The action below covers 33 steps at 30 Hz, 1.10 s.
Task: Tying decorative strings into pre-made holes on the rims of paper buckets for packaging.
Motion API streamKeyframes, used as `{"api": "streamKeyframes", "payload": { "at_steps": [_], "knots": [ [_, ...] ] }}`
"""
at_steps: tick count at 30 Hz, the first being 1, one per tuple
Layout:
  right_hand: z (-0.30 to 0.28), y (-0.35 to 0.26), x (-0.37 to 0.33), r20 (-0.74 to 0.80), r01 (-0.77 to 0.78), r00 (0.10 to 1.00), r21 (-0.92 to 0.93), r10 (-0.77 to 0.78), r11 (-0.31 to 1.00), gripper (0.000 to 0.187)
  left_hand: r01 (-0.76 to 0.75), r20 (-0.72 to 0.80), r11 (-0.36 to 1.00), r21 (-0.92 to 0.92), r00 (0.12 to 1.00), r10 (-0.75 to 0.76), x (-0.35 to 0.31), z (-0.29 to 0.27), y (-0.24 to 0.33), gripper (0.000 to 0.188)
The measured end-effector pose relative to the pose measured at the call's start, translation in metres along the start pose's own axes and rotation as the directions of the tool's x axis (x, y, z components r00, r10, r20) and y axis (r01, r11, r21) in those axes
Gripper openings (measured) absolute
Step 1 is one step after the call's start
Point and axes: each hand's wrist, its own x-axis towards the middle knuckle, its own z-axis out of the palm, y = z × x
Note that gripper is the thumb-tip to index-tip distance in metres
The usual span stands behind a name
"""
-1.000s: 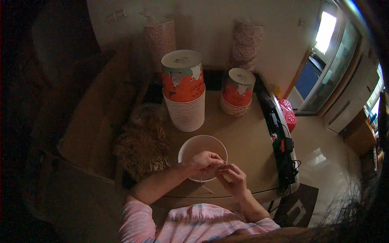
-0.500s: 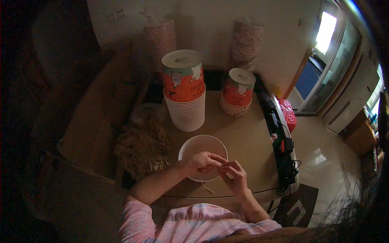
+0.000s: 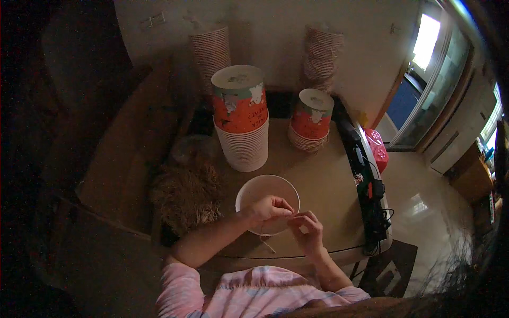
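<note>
A paper bucket [image 3: 253, 193] with a pale inside stands mouth up near the table's front edge. My left hand [image 3: 272, 208] is over its mouth, thumb and fingertips pinched together. Close to its right, at the bucket's right rim, my right hand [image 3: 307, 229] also pinches; the small thing at the fingertips is too fine to make out. A thin pale cord [image 3: 267, 244] hangs outside the bucket's near side, its end on the table. To the left lies a bushy heap of tan cords [image 3: 185, 199].
A tall stack of orange-and-green paper buckets [image 3: 241, 114] stands behind the bucket, with a shorter stack [image 3: 313, 119] to its right. Wrapped stacks [image 3: 210, 53] rise by the wall. A power strip [image 3: 377, 189] with cables runs along the table's right edge [image 3: 366, 212].
My fingertips have drawn slightly apart and shifted a little. The bucket has moved slightly right, and the hanging cord's end a little left.
</note>
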Motion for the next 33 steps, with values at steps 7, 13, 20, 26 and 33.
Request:
{"api": "streamKeyframes", "payload": {
  "at_steps": [7,13,20,26,33],
  "knots": [
    [0.007,0.038,-0.008,-0.115,-0.299,0.933,0.274,0.34,0.914,0.008,-0.188,-0.1,0.859,0.477,0.959,0.265,-0.014,0.023,0.01,0.015],
    [0.002,0.017,0.006,0.055,-0.449,0.875,0.463,0.481,0.764,0.008,-0.193,-0.129,0.651,0.734,0.902,0.412,-0.028,0.035,0.01,0.013],
    [-0.007,0.031,0.002,0.292,-0.563,0.825,0.512,0.485,0.649,0.011,-0.25,-0.067,0.444,0.861,0.808,0.585,-0.031,0.037,0.005,0.01],
    [-0.007,0.025,-0.003,0.293,-0.444,0.896,0.567,0.334,0.693,0.019,-0.191,-0.179,0.565,0.802,0.826,0.534,-0.031,0.037,0.001,0.012],
    [-0.001,0.031,-0.007,0.154,-0.408,0.913,0.39,0.378,0.826,0.009,-0.159,-0.253,0.624,0.765,0.817,0.518,-0.032,0.038,0.003,0.011]
  ]
}}
